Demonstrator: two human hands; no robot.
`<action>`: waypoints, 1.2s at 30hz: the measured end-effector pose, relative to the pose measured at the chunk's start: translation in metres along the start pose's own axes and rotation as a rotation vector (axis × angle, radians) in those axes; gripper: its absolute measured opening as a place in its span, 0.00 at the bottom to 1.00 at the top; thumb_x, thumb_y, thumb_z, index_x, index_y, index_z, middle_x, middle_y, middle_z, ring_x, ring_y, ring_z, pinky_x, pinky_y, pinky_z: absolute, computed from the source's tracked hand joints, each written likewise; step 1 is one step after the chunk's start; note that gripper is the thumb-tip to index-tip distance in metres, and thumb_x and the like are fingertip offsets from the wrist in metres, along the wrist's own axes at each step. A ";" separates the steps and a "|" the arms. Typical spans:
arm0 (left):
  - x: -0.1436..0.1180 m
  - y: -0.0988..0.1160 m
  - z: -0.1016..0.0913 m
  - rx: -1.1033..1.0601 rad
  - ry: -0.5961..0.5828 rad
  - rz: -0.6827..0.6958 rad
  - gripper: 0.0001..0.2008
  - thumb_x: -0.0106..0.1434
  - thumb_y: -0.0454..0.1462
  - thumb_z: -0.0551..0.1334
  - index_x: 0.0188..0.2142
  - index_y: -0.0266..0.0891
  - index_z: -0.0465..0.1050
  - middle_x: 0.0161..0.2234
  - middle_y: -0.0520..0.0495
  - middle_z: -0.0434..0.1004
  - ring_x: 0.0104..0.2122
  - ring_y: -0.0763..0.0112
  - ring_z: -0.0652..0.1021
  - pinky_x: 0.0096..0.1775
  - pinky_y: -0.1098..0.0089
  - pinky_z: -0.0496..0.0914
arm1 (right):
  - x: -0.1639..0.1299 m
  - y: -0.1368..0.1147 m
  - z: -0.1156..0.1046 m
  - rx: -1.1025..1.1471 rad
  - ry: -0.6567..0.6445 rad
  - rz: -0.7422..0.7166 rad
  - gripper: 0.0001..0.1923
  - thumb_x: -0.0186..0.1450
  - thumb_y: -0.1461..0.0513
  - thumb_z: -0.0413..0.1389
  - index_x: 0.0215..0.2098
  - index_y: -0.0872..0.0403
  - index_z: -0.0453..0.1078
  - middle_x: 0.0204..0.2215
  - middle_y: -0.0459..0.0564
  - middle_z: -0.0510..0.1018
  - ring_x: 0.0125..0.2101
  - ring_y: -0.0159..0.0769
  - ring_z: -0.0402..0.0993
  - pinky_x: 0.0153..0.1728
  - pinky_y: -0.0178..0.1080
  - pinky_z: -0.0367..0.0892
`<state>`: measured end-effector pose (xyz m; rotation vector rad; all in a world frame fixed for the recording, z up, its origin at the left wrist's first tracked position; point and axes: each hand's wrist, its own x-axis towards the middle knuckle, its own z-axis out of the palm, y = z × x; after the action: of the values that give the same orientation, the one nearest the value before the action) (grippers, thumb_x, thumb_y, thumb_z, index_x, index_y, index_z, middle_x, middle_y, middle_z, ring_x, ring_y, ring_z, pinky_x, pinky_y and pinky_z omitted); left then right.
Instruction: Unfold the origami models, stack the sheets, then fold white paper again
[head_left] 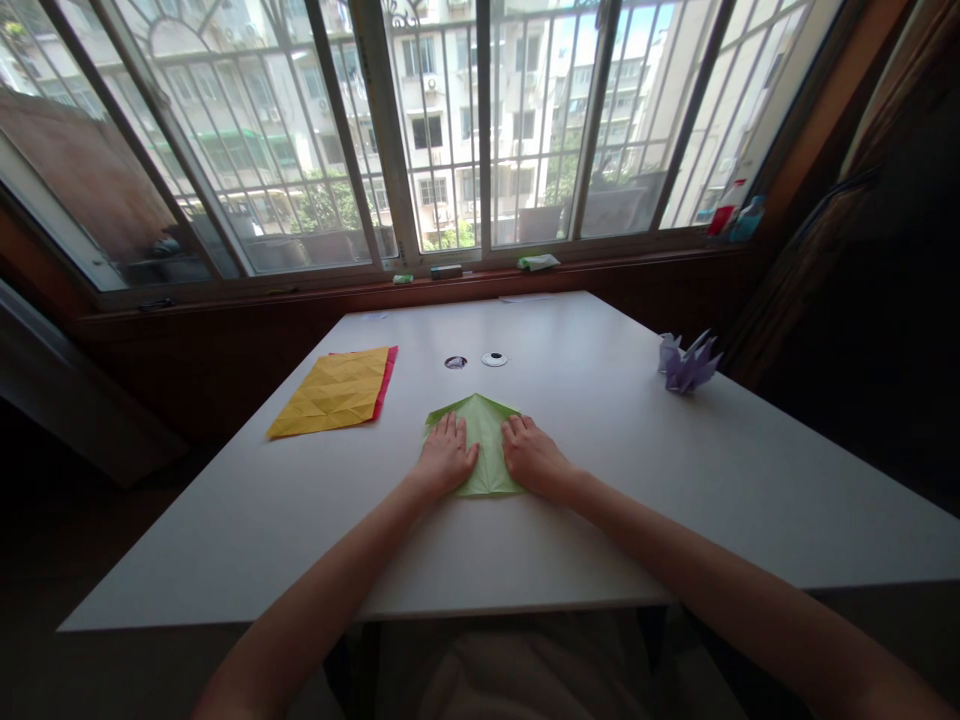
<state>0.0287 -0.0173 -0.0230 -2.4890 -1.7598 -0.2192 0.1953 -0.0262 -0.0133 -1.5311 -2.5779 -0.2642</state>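
Left hand: we press our left hand flat on the green paper, fingers spread open, gripping nothing
Right hand: our right hand lies flat on the paper's right side, fingers loose and open
Green paper: we see it folded to a point, lying on the white table between and under both hands, near the front edge
Yellow sheet: creased yellow sheet on a red one, to the left, apart from the hands
Table holes: two round holes just beyond the green paper
Purple figure: folded purple paper far right
Window: we face a barred window behind the table
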 end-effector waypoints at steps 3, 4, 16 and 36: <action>0.002 -0.004 -0.002 -0.039 -0.019 0.004 0.27 0.63 0.44 0.47 0.56 0.27 0.55 0.59 0.31 0.54 0.58 0.55 0.57 0.56 0.58 0.54 | 0.000 0.003 0.005 0.010 0.054 0.000 0.18 0.63 0.65 0.42 0.48 0.68 0.62 0.48 0.67 0.66 0.50 0.47 0.58 0.50 0.45 0.53; 0.003 -0.005 -0.002 -0.049 -0.016 0.008 0.26 0.63 0.44 0.48 0.55 0.28 0.56 0.58 0.31 0.54 0.58 0.55 0.57 0.56 0.58 0.54 | 0.000 0.004 0.006 0.018 0.065 0.001 0.19 0.63 0.65 0.43 0.49 0.68 0.61 0.50 0.68 0.65 0.52 0.47 0.56 0.51 0.46 0.52; 0.003 -0.011 -0.004 -0.091 0.014 0.074 0.24 0.62 0.45 0.50 0.57 0.42 0.55 0.59 0.40 0.54 0.58 0.55 0.57 0.55 0.54 0.55 | 0.005 0.024 -0.004 0.222 0.129 0.140 0.16 0.62 0.61 0.49 0.48 0.57 0.64 0.48 0.54 0.69 0.48 0.39 0.63 0.45 0.38 0.61; -0.005 -0.004 -0.007 -0.086 0.079 0.220 0.24 0.63 0.46 0.48 0.55 0.37 0.55 0.55 0.39 0.60 0.56 0.60 0.61 0.55 0.60 0.56 | 0.011 0.024 -0.014 1.447 -0.303 0.522 0.08 0.56 0.63 0.54 0.33 0.59 0.67 0.10 0.36 0.61 0.10 0.21 0.54 0.12 0.26 0.49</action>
<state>0.0231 -0.0218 -0.0173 -2.6680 -1.4626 -0.3780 0.2116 -0.0083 0.0043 -1.4187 -1.4794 1.5527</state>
